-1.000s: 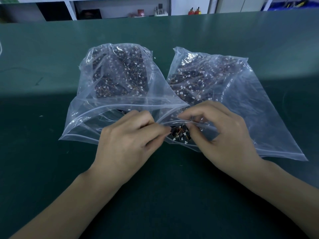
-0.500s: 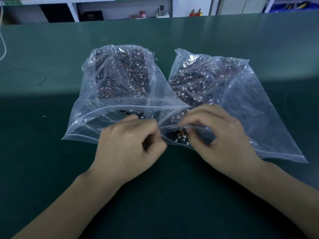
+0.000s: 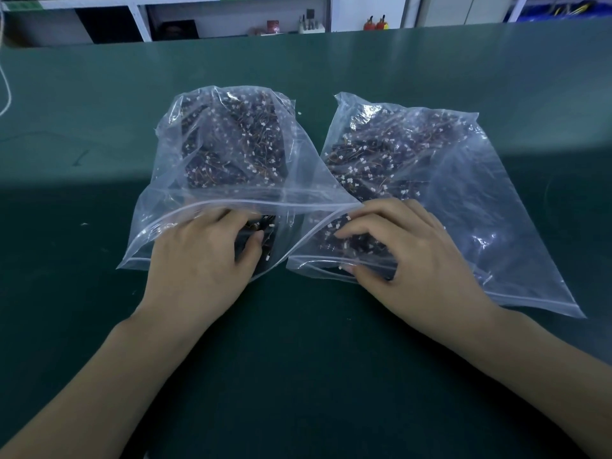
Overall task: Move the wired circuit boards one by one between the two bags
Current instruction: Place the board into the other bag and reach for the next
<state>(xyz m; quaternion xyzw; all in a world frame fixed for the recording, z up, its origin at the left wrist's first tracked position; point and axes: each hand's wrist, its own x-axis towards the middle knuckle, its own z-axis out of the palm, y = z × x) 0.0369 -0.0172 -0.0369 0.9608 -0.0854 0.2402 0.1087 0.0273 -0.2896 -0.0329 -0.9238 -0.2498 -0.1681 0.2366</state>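
Bags: 2, clear plastic, zip-top
Hands: 2
Wired circuit boards: many in each bag, too tangled to count
Tables: 1, green

A dark green bench mat stretches away beyond the hands, brighter further off. Past its far edge stand white shelves and pale cabinet doors.

Two clear plastic zip-top bags lie side by side on the tabletop, mouths open toward the near edge, their near corners touching. The left bag bulges with dark wired circuit boards carrying small white connectors and orange leads. The right bag lies flatter, its boards heaped in the far left part.
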